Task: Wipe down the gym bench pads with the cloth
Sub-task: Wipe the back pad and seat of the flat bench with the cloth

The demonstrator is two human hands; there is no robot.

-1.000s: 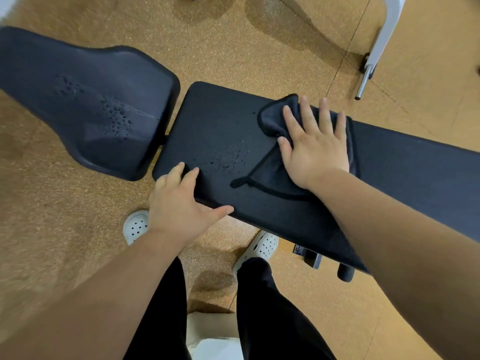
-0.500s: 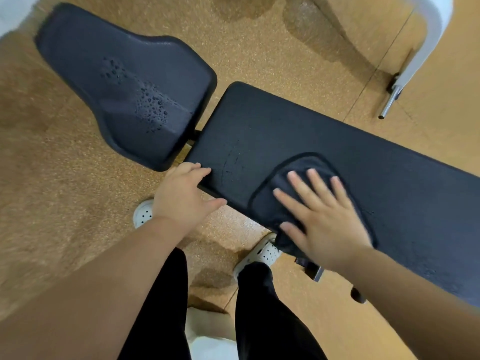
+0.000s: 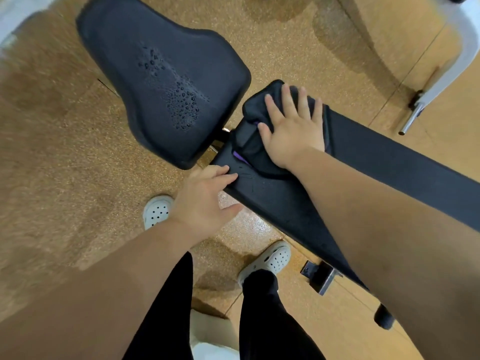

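Slid to one of two pads' end, right hand flat on one cloth, left hand open.

seat pad: matt vinyl (water-beaded) | cloth: soft fabric | floor: speckled

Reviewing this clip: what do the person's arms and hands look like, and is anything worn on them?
Both arms are bare right down from the bottom of the picture, with no sleeves showing. The left hand and the right hand carry no gloves, and no rings, watch or wristband show. No markings are visible. Nails look short and unpainted, though the picture is a little soft.
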